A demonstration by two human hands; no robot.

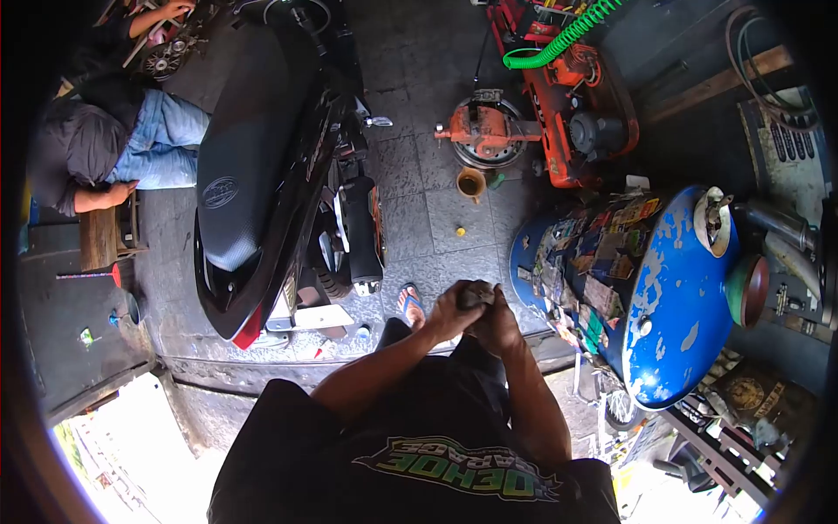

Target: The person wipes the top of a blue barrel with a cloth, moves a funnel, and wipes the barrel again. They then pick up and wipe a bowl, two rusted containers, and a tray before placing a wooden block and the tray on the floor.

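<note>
Greyish part (476, 295), too small to identify, held before the wearer's dark shirt (384, 402); left grip (450, 314) and right grip (497, 325) both closed about it. Motorcycle (262, 157) stands at left, blue drum (676, 306) at right, brown mug (471, 195) on the tiled floor (406, 223) ahead.

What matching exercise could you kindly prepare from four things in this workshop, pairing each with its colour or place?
1. coiled hose
2. drum
3. mug
4. small object

A. tan, on the floor
B. held between the left hand and right hand
C. bright green
D. blue with peeling paint

Pairs: 1-C, 2-D, 3-A, 4-B
</note>
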